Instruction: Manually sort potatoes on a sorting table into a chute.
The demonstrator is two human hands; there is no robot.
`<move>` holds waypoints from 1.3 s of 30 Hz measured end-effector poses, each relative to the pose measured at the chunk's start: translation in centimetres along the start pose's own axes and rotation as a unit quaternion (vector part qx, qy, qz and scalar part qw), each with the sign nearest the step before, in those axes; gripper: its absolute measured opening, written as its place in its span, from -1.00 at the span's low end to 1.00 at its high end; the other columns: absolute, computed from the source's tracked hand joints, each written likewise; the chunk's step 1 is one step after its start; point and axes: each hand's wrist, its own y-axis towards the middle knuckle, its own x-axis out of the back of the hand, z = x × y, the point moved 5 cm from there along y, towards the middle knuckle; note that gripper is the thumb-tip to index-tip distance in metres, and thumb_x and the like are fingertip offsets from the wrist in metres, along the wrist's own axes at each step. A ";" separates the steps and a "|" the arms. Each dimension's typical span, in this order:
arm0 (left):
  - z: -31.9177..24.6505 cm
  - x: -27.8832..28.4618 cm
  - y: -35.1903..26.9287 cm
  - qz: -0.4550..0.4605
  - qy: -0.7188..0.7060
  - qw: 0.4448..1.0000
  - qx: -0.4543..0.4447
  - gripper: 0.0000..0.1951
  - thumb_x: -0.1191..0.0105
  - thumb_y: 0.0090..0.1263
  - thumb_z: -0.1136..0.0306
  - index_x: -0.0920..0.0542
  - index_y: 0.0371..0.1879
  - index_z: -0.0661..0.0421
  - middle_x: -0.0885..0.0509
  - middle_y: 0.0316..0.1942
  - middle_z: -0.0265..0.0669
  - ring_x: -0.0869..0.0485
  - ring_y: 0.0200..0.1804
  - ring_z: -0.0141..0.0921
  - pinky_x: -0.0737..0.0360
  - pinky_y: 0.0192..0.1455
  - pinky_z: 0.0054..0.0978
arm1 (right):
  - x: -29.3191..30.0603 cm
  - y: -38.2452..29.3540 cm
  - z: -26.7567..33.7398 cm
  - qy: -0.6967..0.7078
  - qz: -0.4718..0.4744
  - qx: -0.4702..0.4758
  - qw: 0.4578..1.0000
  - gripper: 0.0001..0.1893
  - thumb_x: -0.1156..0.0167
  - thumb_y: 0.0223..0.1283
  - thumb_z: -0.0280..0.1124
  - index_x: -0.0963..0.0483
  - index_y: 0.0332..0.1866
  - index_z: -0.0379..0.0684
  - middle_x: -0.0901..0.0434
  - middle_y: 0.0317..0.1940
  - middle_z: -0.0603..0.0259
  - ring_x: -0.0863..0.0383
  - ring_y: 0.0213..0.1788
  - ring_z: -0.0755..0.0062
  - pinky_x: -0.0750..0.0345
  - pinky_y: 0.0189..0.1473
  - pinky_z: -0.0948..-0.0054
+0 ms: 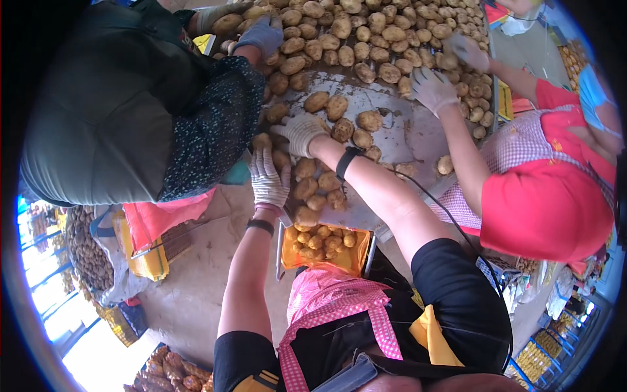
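Observation:
My left hand (269,180), in a striped knit glove, lies along the left edge of the metal sorting table (392,122). Its fingers are stretched out, and the fingertips touch a potato (262,141). My right hand (301,134), gloved the same way, reaches palm down among the loose potatoes beside it; its underside is hidden. Between my forearms, several potatoes (306,188) lie on a narrow chute leading toward me. Below its end, an orange mesh bag (289,252) is held wide on a metal frame (372,255), with several potatoes (321,240) inside.
A dense heap of potatoes (343,27) covers the far table. At left, a person in dark clothes has a gloved hand (262,36) on the heap. At right, a person in red reaches in with gloved hands (433,90). A black cable (441,208) runs along my right arm.

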 end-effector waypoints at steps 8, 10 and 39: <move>-0.6 -0.5 0.8 0.069 0.080 0.994 -0.014 -0.21 -0.18 0.41 -0.02 -0.25 0.51 0.18 -0.37 0.46 0.10 -0.32 0.50 0.09 -0.08 0.61 0.18 | -0.2 -11.4 0.4 0.111 0.083 0.055 0.989 -0.61 -0.22 0.30 0.05 -0.70 -0.06 -0.03 -0.73 -0.13 0.09 -0.71 0.01 0.04 -0.63 0.12 0.10; -0.6 -0.5 0.7 0.071 0.089 0.994 -0.005 -0.23 -0.23 0.38 0.00 -0.29 0.48 0.14 -0.38 0.46 0.07 -0.35 0.49 0.05 -0.10 0.60 0.18 | 2.8 -11.6 -5.5 0.102 -0.137 -0.002 0.985 -0.66 -0.25 0.26 -0.01 -0.65 -0.22 -0.10 -0.73 -0.18 0.15 -0.69 -0.03 0.10 -0.59 0.06 0.06; -0.2 -1.1 0.2 0.069 0.141 0.987 -0.031 -0.27 -0.17 0.44 -0.02 -0.26 0.53 -0.02 -0.26 0.57 -0.03 -0.32 0.53 0.00 -0.12 0.60 0.12 | -5.2 -28.0 -2.1 0.130 -0.180 -0.196 0.955 -0.59 -0.19 0.38 0.04 -0.61 0.17 0.08 -0.61 0.20 0.13 -0.60 0.26 0.06 -0.43 0.37 -0.04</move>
